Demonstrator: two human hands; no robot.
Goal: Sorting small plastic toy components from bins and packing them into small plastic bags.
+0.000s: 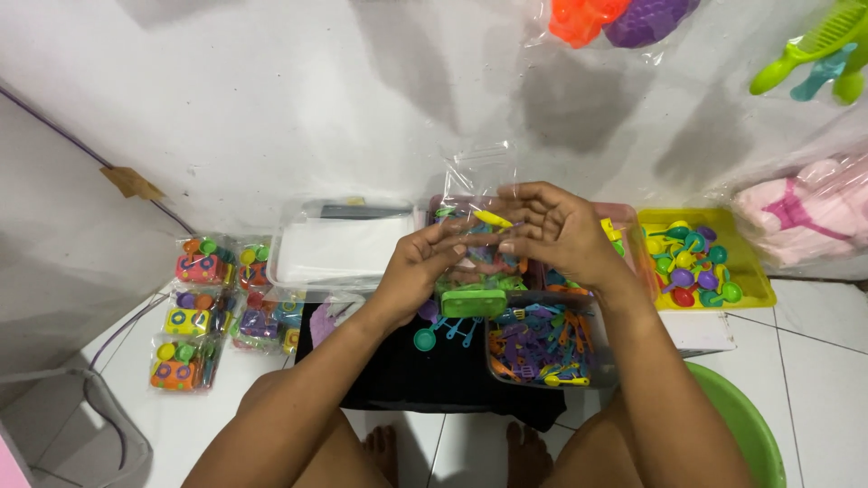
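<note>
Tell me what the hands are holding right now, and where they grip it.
Both hands hold a clear plastic bag of small toys: left hand at its lower side, right hand near the opening, its fingers pinching a yellow piece.

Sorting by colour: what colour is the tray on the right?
Yellow tray, head view.

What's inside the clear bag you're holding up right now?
The clear bag holds small colourful plastic toy pieces, a green block at the bottom. The left hand and right hand cover the rest.
</note>
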